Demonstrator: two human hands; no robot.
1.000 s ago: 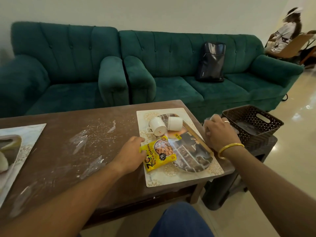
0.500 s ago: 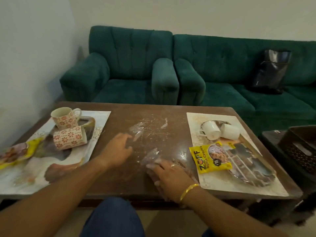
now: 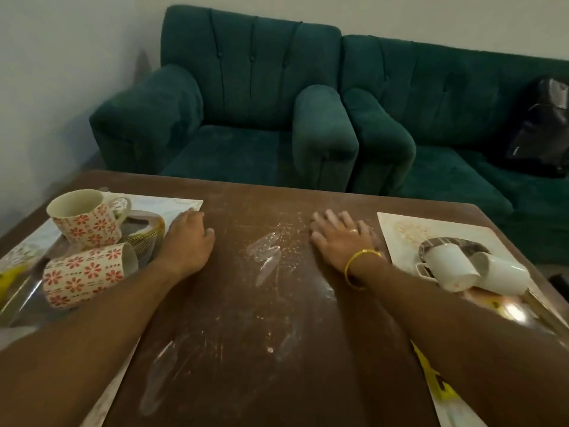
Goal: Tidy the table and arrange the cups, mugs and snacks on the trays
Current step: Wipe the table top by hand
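Two flower-patterned mugs lie on the left tray (image 3: pixel 144 221): one upright (image 3: pixel 84 221), one on its side (image 3: pixel 86 274). On the right tray (image 3: pixel 492 306) two white cups (image 3: pixel 448 268) (image 3: pixel 500 277) lie tipped over. A yellow snack packet (image 3: pixel 437 383) peeks out under my right forearm; another yellow packet (image 3: pixel 10 274) shows at the far left. My left hand (image 3: pixel 186 238) rests palm down on the brown table (image 3: pixel 264 318) beside the left tray, holding nothing. My right hand (image 3: pixel 341 238) lies flat with fingers spread, next to the right placemat (image 3: pixel 397 229). Crumbs and clear plastic wrappers (image 3: pixel 264 252) lie between my hands.
Green sofas (image 3: pixel 252 97) stand just behind the table's far edge. A black bag (image 3: pixel 542 124) leans on the right sofa. More clear wrapper scraps (image 3: pixel 163 377) lie near the table's front. A wall closes the left side.
The view has swung left and closer to the table. Both hands moved forward to the middle of the table; my right hand left the wrapper near the front edge.
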